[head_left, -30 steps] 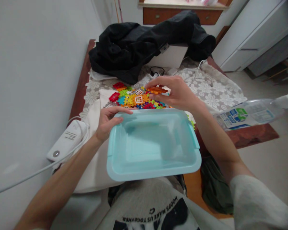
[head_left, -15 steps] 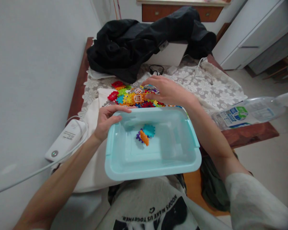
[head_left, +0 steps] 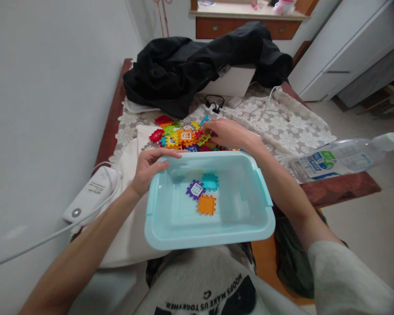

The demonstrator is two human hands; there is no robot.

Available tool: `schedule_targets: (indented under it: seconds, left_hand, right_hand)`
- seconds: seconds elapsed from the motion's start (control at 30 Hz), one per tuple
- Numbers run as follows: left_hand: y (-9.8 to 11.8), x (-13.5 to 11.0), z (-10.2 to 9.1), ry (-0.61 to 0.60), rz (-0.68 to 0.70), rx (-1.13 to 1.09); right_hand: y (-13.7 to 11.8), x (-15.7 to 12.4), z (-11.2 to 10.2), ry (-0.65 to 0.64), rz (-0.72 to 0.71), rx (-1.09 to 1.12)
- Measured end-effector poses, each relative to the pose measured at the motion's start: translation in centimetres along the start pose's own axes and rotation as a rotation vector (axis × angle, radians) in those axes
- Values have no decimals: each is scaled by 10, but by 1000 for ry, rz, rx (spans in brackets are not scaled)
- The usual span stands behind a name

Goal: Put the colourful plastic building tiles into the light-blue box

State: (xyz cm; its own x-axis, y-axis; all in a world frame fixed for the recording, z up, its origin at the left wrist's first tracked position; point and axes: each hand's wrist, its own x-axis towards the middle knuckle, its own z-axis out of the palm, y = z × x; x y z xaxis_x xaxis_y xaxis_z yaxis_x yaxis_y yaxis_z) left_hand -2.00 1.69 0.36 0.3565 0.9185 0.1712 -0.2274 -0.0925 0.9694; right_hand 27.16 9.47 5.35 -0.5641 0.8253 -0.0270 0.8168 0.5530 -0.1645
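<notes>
A light blue plastic tub (head_left: 264, 218) rests on my lap against the table's front edge. My left hand (head_left: 148, 168) grips its far left rim. Inside lie three toothed plastic tiles: a purple one (head_left: 195, 189), a teal one (head_left: 210, 181) and an orange one (head_left: 206, 204). Just beyond the tub, a pile of colourful tiles (head_left: 179, 133) lies on the flowered cloth. My right hand (head_left: 226, 132) rests on the right side of that pile, fingers curled down onto the pieces; what it pinches is hidden.
A black jacket (head_left: 197, 65) is heaped over a white box at the back of the table. A white power strip (head_left: 91, 194) with a cable lies left. A clear plastic bottle (head_left: 341, 157) lies at the right edge. White wall on the left, cabinets at right.
My right hand dropped the tiles it held into the tub, then went back down onto the pile. The tiles have settled flat on the tub's bottom. The left hand stayed on the rim.
</notes>
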Motion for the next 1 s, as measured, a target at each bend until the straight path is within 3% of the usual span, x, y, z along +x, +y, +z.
schedule_targets:
  seconds: [0.17,0.33,0.5,0.63,0.8,1.0]
  left_hand:
    - [-1,0,0,-20,-2,-32]
    - [-2,0,-1,-12,-9,-35]
    - [-1,-1,-1,1,-23,-26]
    - [-2,-1,-2,44,7,17]
    - [-2,0,-1,-7,-9,1]
    - [1,0,1,-6,-22,-26]
  right_hand:
    - [4,-1,-2,96,-57,9]
    - [3,-10,-16,285,-81,153]
    - [-19,-33,-41,443,-274,398]
    - [-42,-51,-55,294,-458,437]
    - [-58,-50,-43,-16,-519,372]
    - [-70,-42,-23,-31,-511,237]
